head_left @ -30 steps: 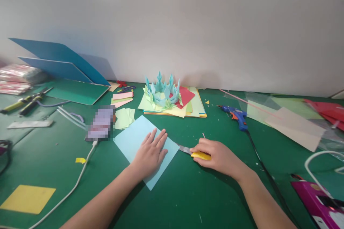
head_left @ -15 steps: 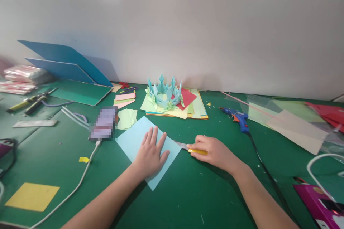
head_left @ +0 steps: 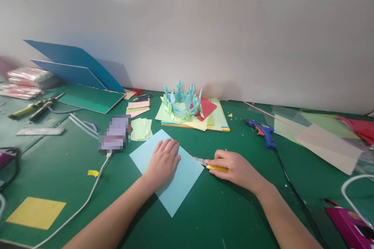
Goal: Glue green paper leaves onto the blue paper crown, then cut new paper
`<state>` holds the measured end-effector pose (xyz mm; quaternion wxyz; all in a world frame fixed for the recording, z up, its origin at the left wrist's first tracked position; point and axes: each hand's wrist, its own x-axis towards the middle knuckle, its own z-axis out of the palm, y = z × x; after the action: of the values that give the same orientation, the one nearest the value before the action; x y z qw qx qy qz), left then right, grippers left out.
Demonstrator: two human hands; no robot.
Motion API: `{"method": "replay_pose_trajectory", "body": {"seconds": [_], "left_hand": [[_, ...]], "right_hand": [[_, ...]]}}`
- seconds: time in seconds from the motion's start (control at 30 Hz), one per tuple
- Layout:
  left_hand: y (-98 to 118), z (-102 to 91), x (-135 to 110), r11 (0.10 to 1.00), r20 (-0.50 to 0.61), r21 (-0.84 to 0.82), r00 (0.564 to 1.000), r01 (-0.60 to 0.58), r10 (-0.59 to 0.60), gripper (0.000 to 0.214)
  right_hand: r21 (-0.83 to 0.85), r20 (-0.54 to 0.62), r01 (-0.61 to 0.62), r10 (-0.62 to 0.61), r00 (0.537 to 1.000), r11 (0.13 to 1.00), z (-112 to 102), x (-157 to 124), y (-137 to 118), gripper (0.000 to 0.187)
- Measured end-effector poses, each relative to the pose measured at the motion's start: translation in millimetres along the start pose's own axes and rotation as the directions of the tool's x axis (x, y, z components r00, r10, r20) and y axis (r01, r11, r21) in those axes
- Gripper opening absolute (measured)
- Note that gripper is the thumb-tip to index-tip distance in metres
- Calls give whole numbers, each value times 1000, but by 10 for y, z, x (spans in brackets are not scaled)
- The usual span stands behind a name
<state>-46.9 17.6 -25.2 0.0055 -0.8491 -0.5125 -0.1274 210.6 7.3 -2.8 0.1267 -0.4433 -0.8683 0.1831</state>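
Note:
A light blue sheet of paper (head_left: 181,190) lies diagonally on the green table, one corner toward me. My left hand (head_left: 164,163) rests flat on it, palm down, fingers stretched out close together. In my right hand (head_left: 230,165) is a yellow utility knife (head_left: 216,168), its metal front end pointing left. The blade end meets the sheet's right corner; its tip seems to be under the paper. Behind them a light blue and green folded-paper crown (head_left: 182,103) stands on a stack of coloured paper (head_left: 222,118).
A phone (head_left: 115,134) on a white cable lies left, with small green paper pieces (head_left: 141,129) beside it. At right is a blue glue gun (head_left: 264,132) with its cord. Pliers (head_left: 36,109) and a yellow sheet (head_left: 36,213) are far left. A pale partition (head_left: 187,42) closes the back.
The blue sheet has turned slightly and shifted toward me and to the right. My left hand's fingers have drawn closer together. The knife stays at the sheet's right corner.

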Motion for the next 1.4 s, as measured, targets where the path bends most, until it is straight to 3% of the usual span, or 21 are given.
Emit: {"method": "replay_pose_trajectory", "body": {"seconds": [0.2, 0.63, 0.9, 1.4], "left_hand": [[-12, 85, -12, 996, -7, 51, 998, 67, -67, 40], [-70, 261, -45, 989, -44, 136, 998, 59, -53, 60], [-58, 269, -46, 986, -68, 159, 997, 53, -42, 61], [-51, 256, -42, 987, -49, 147, 997, 61, -54, 60]], "right_hand": [[-52, 11, 6, -5, 1000, 999, -10, 111, -79, 28], [-94, -16, 67, -69, 998, 993, 29, 488, -80, 25], [-204, -51, 91, -103, 993, 975, 98, 785, -142, 24], [-222, -91, 73, -95, 991, 972, 201, 1244, -252, 22]]}}
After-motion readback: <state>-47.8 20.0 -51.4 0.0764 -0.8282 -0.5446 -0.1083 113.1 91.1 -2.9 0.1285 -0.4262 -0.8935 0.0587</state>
